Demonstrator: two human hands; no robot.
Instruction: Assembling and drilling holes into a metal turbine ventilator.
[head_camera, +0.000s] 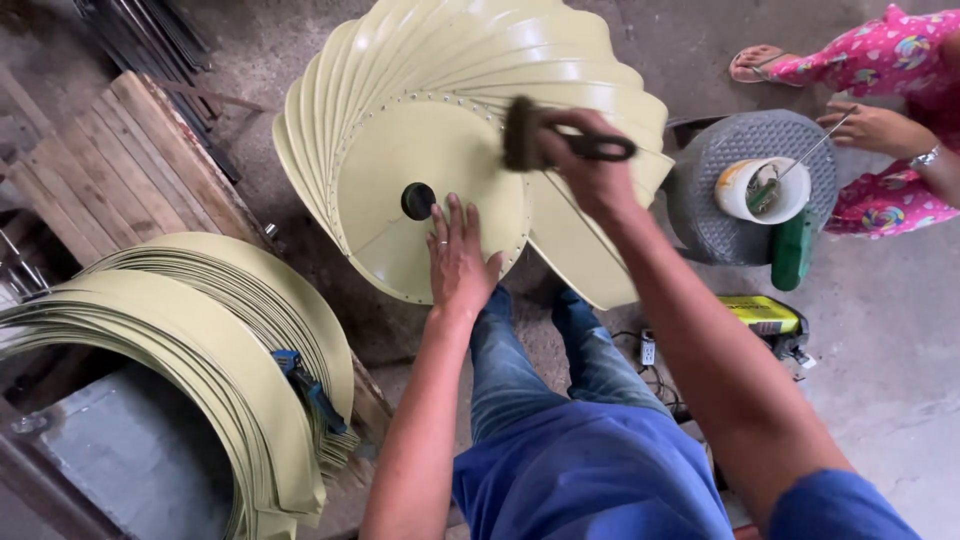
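We look down on a person in a blue shirt and jeans, seated before a pale yellow-green fan wheel (440, 130) of overlapping curved metal blades that stands on the concrete floor (880, 360) in front of the knees. The left hand (458, 262) lies flat and open on the wheel's round front disc (400, 240), fingers spread just below the dark centre hole (418, 200), holding nothing. The right hand (590, 165) is closed around the dark handle of a brush (522, 133), whose bristle head presses against the disc's riveted rim near its upper right edge. At the floor's left side we see a stack of the same curved blades (200, 340), with a blue clamp (300, 375) gripping it (wooden planks (120, 170) lie behind). To the right of the wheel stands a grey round stool (720, 215) carrying a white paint cup (762, 190), a green bottle (792, 250) leaning at its side. A second person in a pink patterned garment crouches at the far right; their hand (875, 128) holds a thin stick that reaches into the cup.
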